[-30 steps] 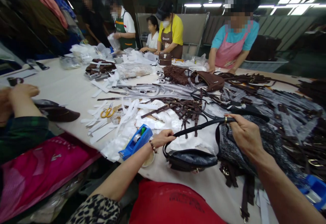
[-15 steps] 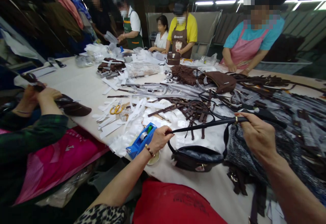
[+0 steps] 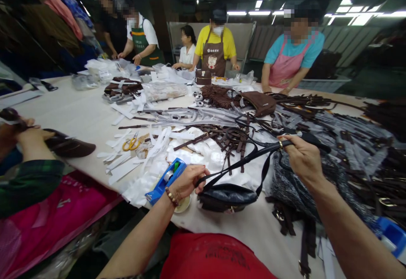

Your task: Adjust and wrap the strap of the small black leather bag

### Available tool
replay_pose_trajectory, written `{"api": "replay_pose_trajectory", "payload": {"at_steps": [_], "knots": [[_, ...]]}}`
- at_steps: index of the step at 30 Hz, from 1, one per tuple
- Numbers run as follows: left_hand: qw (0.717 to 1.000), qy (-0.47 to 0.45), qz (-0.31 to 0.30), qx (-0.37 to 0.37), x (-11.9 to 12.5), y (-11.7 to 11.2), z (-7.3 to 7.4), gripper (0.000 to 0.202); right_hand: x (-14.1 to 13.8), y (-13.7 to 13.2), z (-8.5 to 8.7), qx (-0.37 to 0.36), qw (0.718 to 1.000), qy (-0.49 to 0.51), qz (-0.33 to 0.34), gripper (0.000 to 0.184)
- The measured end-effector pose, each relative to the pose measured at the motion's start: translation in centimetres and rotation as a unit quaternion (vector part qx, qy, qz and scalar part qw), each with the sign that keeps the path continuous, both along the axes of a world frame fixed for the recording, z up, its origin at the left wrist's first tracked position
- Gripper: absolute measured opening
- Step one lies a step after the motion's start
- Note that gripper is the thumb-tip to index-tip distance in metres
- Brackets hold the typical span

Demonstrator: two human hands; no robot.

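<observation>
A small dark handbag [image 3: 218, 203] rests at the table's near edge, its top open on a grey lining. Its black strap [image 3: 242, 160] is drawn up and to the right above it. My left hand [image 3: 188, 181], a beaded bracelet at the wrist, is closed on the strap by the bag's left end. Up and to the right, my right hand [image 3: 301, 156] pinches the strap beside a gold-coloured ring. A blue tape dispenser [image 3: 166, 181] stands just left of my left hand. Under my right forearm lies a grey speckled fabric piece [image 3: 288, 181].
Yellow-handled scissors [image 3: 130, 143] lie among white paper strips. Brown straps [image 3: 228, 139] and plastic-wrapped straps [image 3: 358, 135] cover the middle and right. A second blue dispenser [image 3: 391, 234] is at the lower right. A co-worker's sleeve [image 3: 38, 181] is at left; several people stand across the table.
My left hand has lowered toward the bag's left end, and the strap now shows a loop between my hands. The view has turned right. My right hand still holds the strap near the ring.
</observation>
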State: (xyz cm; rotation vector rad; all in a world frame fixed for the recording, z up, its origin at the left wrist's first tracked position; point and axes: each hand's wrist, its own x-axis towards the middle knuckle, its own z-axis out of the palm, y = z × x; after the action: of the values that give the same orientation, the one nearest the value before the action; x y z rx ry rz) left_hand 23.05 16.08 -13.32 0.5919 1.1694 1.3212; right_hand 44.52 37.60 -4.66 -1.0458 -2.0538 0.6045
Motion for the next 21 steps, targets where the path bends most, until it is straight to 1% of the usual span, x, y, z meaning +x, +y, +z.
{"api": "replay_pose_trajectory", "payload": {"at_steps": [3, 5, 7, 8, 9, 10, 12, 16, 18, 21], "knots": [[0.994, -0.018, -0.107, -0.031, -0.3, 0.1, -0.1, 0.042, -0.4, -0.1, 0.2, 0.0, 1.0, 0.006, 0.006, 0.033], [0.979, -0.022, -0.197, -0.051, -0.3, 0.4, 0.2, 0.048, -0.7, -0.1, 0.3, -0.002, 1.0, 0.01, 0.009, 0.033], [0.958, 0.018, -0.278, -0.066, -0.1, 1.0, 0.7, 0.049, -1.0, -0.2, 0.3, -0.003, 1.0, 0.012, 0.02, 0.033], [0.949, 0.053, -0.302, -0.071, 0.1, 1.3, 0.9, 0.046, -1.1, -0.2, 0.4, -0.003, 1.0, 0.011, 0.027, 0.033], [0.944, 0.092, -0.308, -0.074, 0.3, 1.7, 1.1, 0.042, -1.2, -0.3, 0.4, -0.002, 0.999, 0.012, 0.032, 0.033], [0.943, 0.131, -0.298, -0.073, 0.5, 2.0, 1.3, 0.036, -1.2, -0.3, 0.4, 0.0, 0.999, 0.014, 0.034, 0.032], [0.944, 0.194, -0.257, -0.067, 1.0, 2.5, 1.4, 0.028, -1.1, -0.3, 0.4, 0.004, 0.999, 0.019, 0.031, 0.032], [0.942, 0.286, -0.17, -0.044, 1.0, 2.4, 1.1, 0.034, -0.4, 0.1, 0.1, 0.015, 1.0, 0.015, 0.017, 0.033], [0.94, 0.306, -0.141, -0.04, 0.7, 2.1, 0.9, 0.036, -0.1, 0.3, -0.2, 0.021, 1.0, 0.005, 0.012, 0.033], [0.946, 0.296, -0.127, -0.044, 0.6, 1.9, 1.0, 0.036, -0.2, 0.4, -0.3, 0.022, 1.0, -0.003, -0.011, 0.036]]}}
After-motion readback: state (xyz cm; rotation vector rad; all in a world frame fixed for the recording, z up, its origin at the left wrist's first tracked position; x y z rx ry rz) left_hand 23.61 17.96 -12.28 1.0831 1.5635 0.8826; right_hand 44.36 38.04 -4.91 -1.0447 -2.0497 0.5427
